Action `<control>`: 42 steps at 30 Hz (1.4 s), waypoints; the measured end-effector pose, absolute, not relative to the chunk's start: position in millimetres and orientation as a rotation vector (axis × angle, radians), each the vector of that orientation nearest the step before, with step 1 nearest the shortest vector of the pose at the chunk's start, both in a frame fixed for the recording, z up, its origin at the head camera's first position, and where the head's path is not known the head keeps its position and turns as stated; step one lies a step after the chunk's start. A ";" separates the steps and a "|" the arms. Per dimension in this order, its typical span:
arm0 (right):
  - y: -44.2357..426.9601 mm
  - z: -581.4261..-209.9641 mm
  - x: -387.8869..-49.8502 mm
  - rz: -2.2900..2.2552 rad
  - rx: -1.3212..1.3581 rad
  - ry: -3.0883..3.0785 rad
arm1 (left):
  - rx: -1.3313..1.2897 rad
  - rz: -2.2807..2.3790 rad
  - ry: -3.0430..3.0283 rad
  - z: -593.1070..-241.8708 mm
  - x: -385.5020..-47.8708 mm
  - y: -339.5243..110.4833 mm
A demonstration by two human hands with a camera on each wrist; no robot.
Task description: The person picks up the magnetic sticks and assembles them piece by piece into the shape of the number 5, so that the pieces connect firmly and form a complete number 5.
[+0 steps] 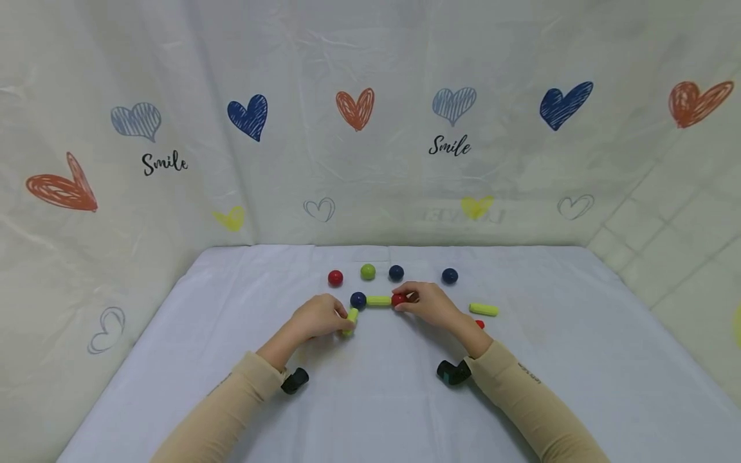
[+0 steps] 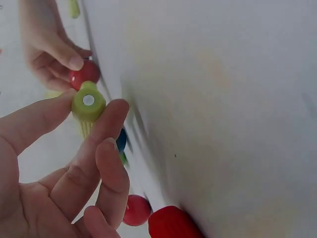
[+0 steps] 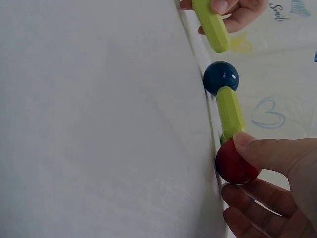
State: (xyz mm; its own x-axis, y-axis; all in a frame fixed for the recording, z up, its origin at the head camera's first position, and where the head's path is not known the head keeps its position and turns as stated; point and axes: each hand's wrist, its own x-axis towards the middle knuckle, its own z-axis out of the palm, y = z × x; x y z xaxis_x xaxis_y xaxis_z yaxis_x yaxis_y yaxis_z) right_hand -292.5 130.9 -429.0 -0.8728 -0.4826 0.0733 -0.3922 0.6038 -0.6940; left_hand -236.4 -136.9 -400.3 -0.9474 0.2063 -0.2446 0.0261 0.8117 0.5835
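Observation:
My left hand [image 1: 318, 316] pinches a yellow-green magnetic rod [image 1: 352, 314] between thumb and fingertips. A pale round disc shows in the end of this rod [image 2: 88, 100] in the left wrist view. With thumb and fingers, my right hand [image 1: 433, 305] holds a red ball [image 3: 237, 162]. That ball sits on one end of a second yellow-green rod [image 3: 230, 111], and a dark blue ball [image 3: 221, 78] is on its other end. In the right wrist view, a gap separates the left hand's rod from the blue ball.
Behind the hands lie a red ball [image 1: 335, 278], a green ball [image 1: 368, 271] and two dark blue balls [image 1: 396, 272] [image 1: 449, 276]. Another yellow-green rod [image 1: 483, 309] lies right, near a partly hidden red piece [image 1: 480, 324]. A patterned curtain [image 1: 370, 167] hangs behind the table.

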 end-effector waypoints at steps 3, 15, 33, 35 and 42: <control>130.6 -428.7 -292.7 -1.118 -0.731 2.705 | 0.171 0.894 2.674 -401.8 -237.9 -135.9; 130.2 -427.5 -294.5 -1.101 -0.725 2.707 | 0.128 0.980 2.658 -404.5 -242.6 -132.1; 122.6 -419.1 -310.0 -0.974 -0.772 2.776 | 0.051 0.939 2.660 -406.7 -252.8 -123.8; 121.2 -419.1 -312.4 -0.957 -0.778 2.782 | 0.045 0.918 2.668 -405.9 -252.7 -123.0; 120.0 -422.5 -313.9 -0.909 -0.751 2.785 | 0.049 0.863 2.684 -406.4 -249.2 -120.9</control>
State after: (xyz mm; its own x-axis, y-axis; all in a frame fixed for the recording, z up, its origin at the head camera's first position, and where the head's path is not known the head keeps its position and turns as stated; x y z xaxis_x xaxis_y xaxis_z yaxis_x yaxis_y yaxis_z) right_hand -313.9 120.0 -422.5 -0.8702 -0.4911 0.0411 -0.4207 0.6969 -0.5808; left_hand -249.2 -120.9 -406.4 -0.9482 0.1286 -0.2903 -0.0648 0.8167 0.5734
